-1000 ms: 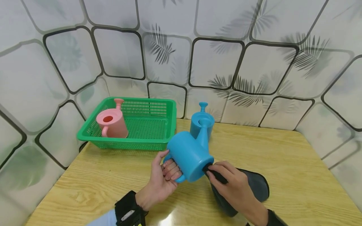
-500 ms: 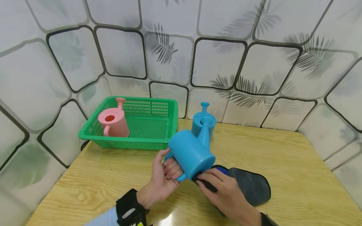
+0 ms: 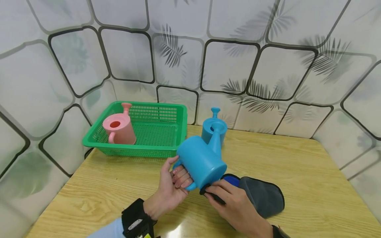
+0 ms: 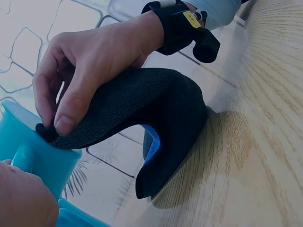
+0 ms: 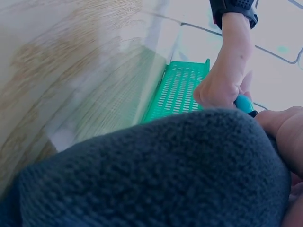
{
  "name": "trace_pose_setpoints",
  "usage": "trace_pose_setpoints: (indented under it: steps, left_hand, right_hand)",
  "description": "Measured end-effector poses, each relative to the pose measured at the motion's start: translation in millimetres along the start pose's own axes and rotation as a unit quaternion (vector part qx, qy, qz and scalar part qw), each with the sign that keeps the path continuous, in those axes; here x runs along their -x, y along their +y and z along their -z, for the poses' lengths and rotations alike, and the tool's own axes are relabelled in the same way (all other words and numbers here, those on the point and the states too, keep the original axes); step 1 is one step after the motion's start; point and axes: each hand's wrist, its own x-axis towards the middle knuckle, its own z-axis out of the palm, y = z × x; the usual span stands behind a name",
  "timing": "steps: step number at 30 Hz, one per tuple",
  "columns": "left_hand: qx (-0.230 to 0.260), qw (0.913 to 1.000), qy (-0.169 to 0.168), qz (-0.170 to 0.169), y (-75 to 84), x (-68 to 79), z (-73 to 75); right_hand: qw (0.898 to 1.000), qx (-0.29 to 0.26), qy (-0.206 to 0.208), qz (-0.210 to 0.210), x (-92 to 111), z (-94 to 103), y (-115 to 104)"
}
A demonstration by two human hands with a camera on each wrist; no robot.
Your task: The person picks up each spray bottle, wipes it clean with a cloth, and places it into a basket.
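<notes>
My left hand grips the handle of a blue watering can, fingers curled round it. The can is held tilted above the table, its base facing down and right and its spout rising at the right. With thumb and fingers, my right hand pinches the edge of a dark grey cloth with black trim and a blue side. The pinched edge sits at the lower rim of the can's base. In the left wrist view the cloth arches from the right hand down onto the table.
A green plastic basket stands at the back left, holding a pink watering can. Behind the held can, a second blue watering can stands upright on the wooden table. A patterned curtain hangs along the back.
My right hand has moved down and left along the can's base, bringing the cloth's edge with it. More of the cloth's blue side shows. My left hand keeps the can nearly still.
</notes>
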Motion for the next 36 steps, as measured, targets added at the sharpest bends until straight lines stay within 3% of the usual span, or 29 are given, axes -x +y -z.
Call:
trace_pose_setpoints:
  steps: [6,14,26,36]
  left_hand:
    - [-0.006,1.0,0.0,-0.003,0.4,2.0,-0.9]
    - [-0.009,0.9999,0.005,-0.003,1.3,3.9,-1.1]
    - [-0.006,1.0,-0.007,-0.003,3.4,6.0,1.5]
    - [-0.013,0.9999,-0.005,0.002,2.3,5.9,3.8]
  right_hand:
    - [1.0,0.011,-0.009,-0.006,2.4,0.8,3.1]
    - [0.998,0.042,-0.03,-0.047,6.3,4.5,9.2]
    - [0.994,0.063,0.003,-0.084,8.5,15.0,23.7]
    - [0.991,0.075,0.063,-0.095,4.7,25.6,28.6]
